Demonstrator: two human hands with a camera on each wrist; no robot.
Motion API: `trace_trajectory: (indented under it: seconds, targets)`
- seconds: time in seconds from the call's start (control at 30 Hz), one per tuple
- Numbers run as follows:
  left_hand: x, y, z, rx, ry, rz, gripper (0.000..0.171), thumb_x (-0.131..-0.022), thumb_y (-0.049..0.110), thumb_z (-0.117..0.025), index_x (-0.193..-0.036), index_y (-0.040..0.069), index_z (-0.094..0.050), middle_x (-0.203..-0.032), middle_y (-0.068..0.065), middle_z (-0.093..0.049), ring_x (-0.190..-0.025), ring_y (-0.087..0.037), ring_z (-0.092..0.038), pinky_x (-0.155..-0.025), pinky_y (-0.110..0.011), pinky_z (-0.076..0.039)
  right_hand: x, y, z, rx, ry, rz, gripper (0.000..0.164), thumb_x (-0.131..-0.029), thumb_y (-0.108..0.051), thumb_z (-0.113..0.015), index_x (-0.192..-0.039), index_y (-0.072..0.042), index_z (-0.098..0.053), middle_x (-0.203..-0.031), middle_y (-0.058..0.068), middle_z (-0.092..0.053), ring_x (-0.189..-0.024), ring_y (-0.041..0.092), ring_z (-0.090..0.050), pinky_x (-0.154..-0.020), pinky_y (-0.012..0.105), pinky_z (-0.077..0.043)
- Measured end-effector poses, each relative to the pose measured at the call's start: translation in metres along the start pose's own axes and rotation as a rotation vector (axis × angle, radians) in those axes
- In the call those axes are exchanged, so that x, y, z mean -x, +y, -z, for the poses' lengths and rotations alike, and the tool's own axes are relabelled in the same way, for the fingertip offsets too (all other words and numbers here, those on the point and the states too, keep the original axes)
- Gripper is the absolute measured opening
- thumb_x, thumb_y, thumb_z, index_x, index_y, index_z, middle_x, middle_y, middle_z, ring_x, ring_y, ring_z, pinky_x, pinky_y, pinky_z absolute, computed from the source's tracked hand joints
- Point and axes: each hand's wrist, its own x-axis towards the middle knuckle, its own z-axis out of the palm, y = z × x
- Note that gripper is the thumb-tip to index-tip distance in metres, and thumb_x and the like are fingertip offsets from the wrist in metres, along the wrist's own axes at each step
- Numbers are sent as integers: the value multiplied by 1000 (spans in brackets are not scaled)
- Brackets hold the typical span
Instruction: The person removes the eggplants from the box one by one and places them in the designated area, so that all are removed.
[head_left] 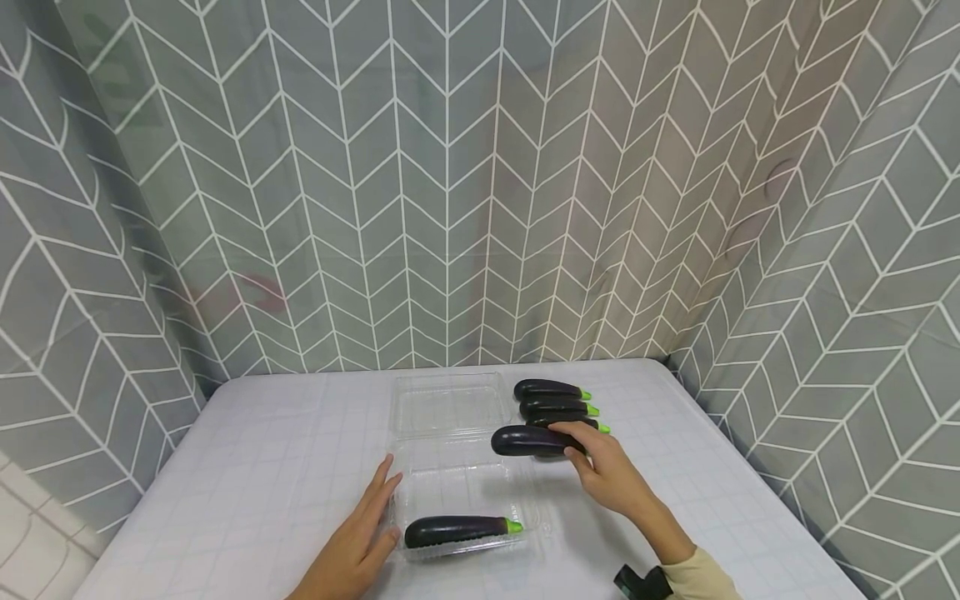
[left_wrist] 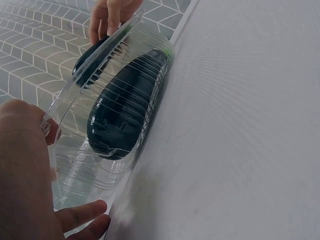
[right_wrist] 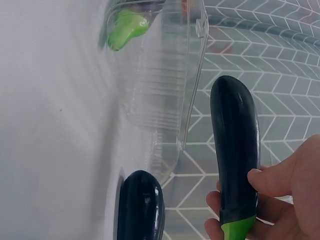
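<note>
My right hand (head_left: 611, 471) pinches a dark purple eggplant (right_wrist: 235, 150) near its green stem end, lifted above the table. Beneath and behind it, several more eggplants (head_left: 553, 407) lie in a row with their stems pointing right. A hinged clear plastic clamshell box (head_left: 465, 479) stands with its lid laid back, away from me. One eggplant (head_left: 457, 530) lies inside along the box's near wall, its stem to the right. My left hand (head_left: 352, 533) rests against the box's left end with fingers extended; in the left wrist view the thumb is by the rim.
The white table (head_left: 285, 450) carries a pale grid-patterned cover. Grey curtains (head_left: 450, 208) with white chevron lines hang behind it and along both sides. A black device (head_left: 643, 582) is strapped at my right wrist, by a beige sleeve (head_left: 701, 577).
</note>
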Motion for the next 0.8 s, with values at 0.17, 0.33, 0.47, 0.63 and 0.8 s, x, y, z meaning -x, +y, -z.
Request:
trace_trajectory:
  seconds: [0.17,0.33,0.47,0.63,0.8]
  targets:
    - [0,0,0,-9,2,-3,69,-95,7,-68,-158,2,-40,-168,-20,-25,-147,-32,-34,-107,-49,-37,1,1,3,1,11,8,45,-90,17,-66,-129,-4,-68,-128,4,-69,-118,27,-66,-92,52,-55]
    - [0,-2,-1,-25,20,-25,70,-94,7,-69,-158,4,-41,-167,-21,-27,-147,-32,-35,-107,-46,-36,3,4,5,10,16,-6,46,-90,17,-66,-130,-6,-69,-130,4,-69,-121,30,-64,-94,54,-54]
    - [1,-3,-2,-33,28,-33,71,-93,6,-70,-158,6,-40,-167,-20,-27,-148,-29,-35,-108,-42,-34,5,7,6,7,14,-13,46,-89,18,-66,-129,-5,-69,-129,5,-69,-120,30,-65,-94,54,-54]
    - [2,-3,-2,-35,28,-30,72,-93,6,-70,-158,5,-41,-167,-20,-27,-148,-28,-34,-107,-43,-35,9,10,6,8,19,-14,46,-88,19,-66,-128,-4,-69,-127,4,-70,-118,29,-66,-92,52,-56]
    - [1,-2,-1,-27,23,-23,70,-93,6,-69,-158,4,-41,-168,-18,-26,-148,-30,-34,-107,-48,-37,12,13,7,12,28,-21,47,-88,19,-66,-127,-6,-69,-126,4,-70,-117,29,-66,-91,52,-56]
